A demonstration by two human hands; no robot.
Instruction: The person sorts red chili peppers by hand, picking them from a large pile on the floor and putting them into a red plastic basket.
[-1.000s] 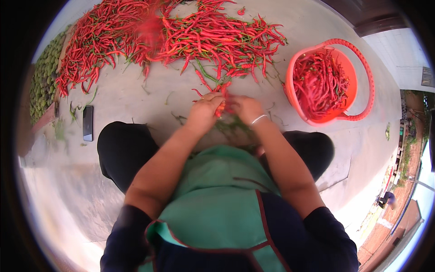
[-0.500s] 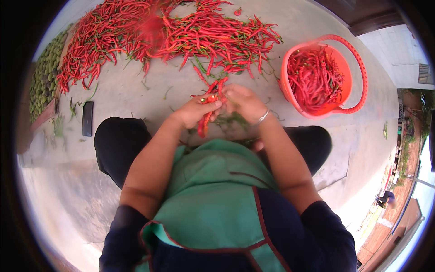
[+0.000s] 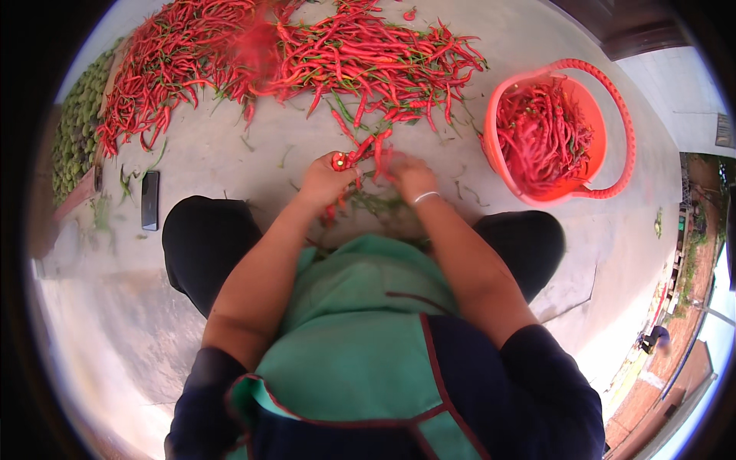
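Note:
My left hand (image 3: 325,182) is closed around a small bunch of red chili peppers (image 3: 343,161), their cut-looking pale ends poking out by the thumb. More red shows below that fist, blurred. Just to its right, my right hand (image 3: 412,179) has its fingers curled inward at a red chili pepper (image 3: 380,152) and seems to pinch it; motion smears the fingertips. Beyond both hands spreads a large heap of red chili peppers (image 3: 368,65) with green stems. At the right stands an orange-red basket (image 3: 600,146) with a raised handle, partly filled with red chilies (image 3: 540,134).
Green stem scraps (image 3: 376,203) lie on the concrete floor (image 3: 253,165) between my knees. A dark phone (image 3: 149,201) rests beside my left knee. Piled at the far left are round green items (image 3: 77,126) behind a low edge. In the right distance a person (image 3: 655,338) bends over.
My hands have drawn apart, the left shifting slightly left and the right a little lower. The right hand's fingers have moved off the bunch in the left. The view has shifted slightly.

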